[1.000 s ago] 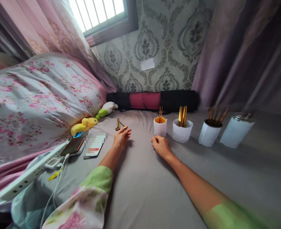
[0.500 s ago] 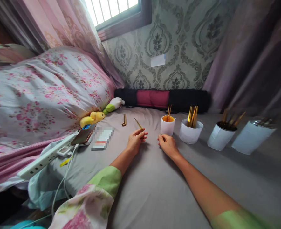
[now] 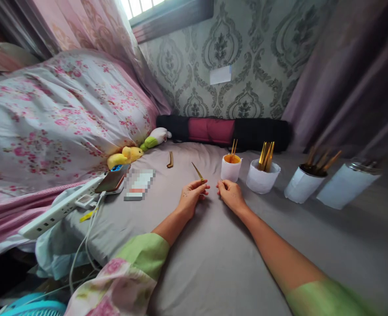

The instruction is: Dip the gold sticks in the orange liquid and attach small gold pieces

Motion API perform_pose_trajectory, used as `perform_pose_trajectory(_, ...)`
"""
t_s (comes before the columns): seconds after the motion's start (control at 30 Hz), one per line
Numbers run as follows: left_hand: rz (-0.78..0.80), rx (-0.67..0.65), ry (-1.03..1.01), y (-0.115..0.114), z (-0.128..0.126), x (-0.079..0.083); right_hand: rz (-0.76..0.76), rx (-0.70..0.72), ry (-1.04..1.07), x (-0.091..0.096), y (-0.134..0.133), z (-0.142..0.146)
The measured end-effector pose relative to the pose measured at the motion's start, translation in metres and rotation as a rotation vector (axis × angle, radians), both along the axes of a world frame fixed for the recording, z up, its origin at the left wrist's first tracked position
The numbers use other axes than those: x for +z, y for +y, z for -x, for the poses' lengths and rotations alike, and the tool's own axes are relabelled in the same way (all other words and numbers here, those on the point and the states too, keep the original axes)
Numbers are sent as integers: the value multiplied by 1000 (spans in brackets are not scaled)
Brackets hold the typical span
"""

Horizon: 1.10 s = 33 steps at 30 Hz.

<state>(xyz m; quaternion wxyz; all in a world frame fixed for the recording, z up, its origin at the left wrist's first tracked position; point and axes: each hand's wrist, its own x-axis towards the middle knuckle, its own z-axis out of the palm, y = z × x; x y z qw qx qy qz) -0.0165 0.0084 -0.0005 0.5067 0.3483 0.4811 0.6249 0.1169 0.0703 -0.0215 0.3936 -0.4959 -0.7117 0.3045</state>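
Observation:
My left hand (image 3: 193,196) pinches a thin, pointed gold-coloured strip (image 3: 197,171) between thumb and fingers, its tip slanting up and to the left. Close to its right, my right hand (image 3: 231,194) is closed with thumb against fingers; whatever it may hold is too small or hidden to make out. The two hands are apart. Just beyond my right hand stands a small white-wrapped cup (image 3: 231,170) with an orange inside and a few thin gold sticks. Farther off to the left, a bent gold-brown piece (image 3: 170,159) lies on the grey sheet (image 3: 213,263).
To the right stand a wider white container (image 3: 262,180) with gold strips and two white-wrapped cans (image 3: 302,186) holding sticks. At left lie a phone (image 3: 113,181), a pixelated pack (image 3: 139,184), a power strip (image 3: 62,208) and plush toys (image 3: 124,158). A black-and-red roll (image 3: 210,131) lines the wall.
My left hand has moved a little to the right with the gold strip, closer to my right hand. The view has tilted slightly downward.

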Motion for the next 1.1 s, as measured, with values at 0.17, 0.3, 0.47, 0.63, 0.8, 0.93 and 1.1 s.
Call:
perform_pose_trajectory(0.17,-29,31,98,-3,-2,1,20,14,37,1,-1,0)
perform_pose_trajectory(0.3,-55,73,222,-6,-4,4,25,22,74,3,-2,0)
perform_pose_trajectory(0.47,-69,107,375,-8,-3,3,54,46,122,6,-4,-1)
perform_pose_trajectory(0.63,-137,137,565,-6,2,-2,97,65,178,9,-6,-1)
perform_pose_trajectory(0.8,-267,146,728,-6,5,-7,117,86,243,10,-6,-1)
perform_pose_trajectory(0.93,-328,158,817,-8,4,-7,120,107,292,11,-5,-1)
perform_pose_trajectory(1.1,-385,171,921,-11,2,-6,141,129,359,17,-8,0)
